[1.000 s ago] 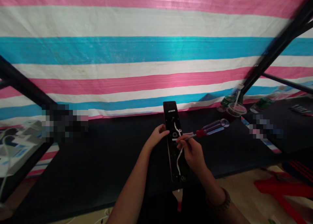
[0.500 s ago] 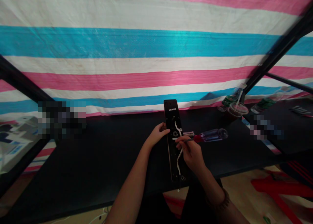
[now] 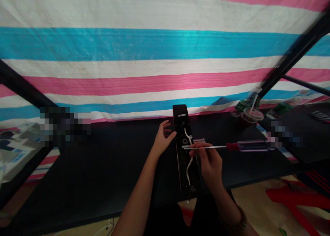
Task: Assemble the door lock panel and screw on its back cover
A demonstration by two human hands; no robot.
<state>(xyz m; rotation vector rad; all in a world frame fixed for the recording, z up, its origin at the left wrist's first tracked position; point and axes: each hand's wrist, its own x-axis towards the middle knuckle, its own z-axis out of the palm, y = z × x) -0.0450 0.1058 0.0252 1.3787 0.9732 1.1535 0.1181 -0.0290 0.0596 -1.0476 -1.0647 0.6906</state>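
Observation:
A long black panel [image 3: 181,120], with a white cable [image 3: 188,172] running along it, lies lengthwise on the black table [image 3: 103,174]. At its left edge is my left hand [image 3: 163,137], fingers apart, the thumb tip at the panel's side. My right hand [image 3: 210,162] pinches the metal shaft of a screwdriver [image 3: 251,146] over the panel. The tool lies nearly level, its clear handle with a red collar pointing right and its tip over the panel's middle. Partly hidden behind the shaft is another small clear-and-red item [image 3: 199,140].
A lidded plastic cup [image 3: 251,115] with a straw and a bottle [image 3: 246,102] stand at the back right. Another bottle [image 3: 281,109] lies beyond them. White packaging [image 3: 22,150] sits at far left. A striped sheet [image 3: 144,43] hangs behind the table.
The screwdriver has shifted right, so my right hand now grips its shaft nearer the tip and the handle reaches farther out. My left hand's fingers have lifted and spread off the panel's edge.

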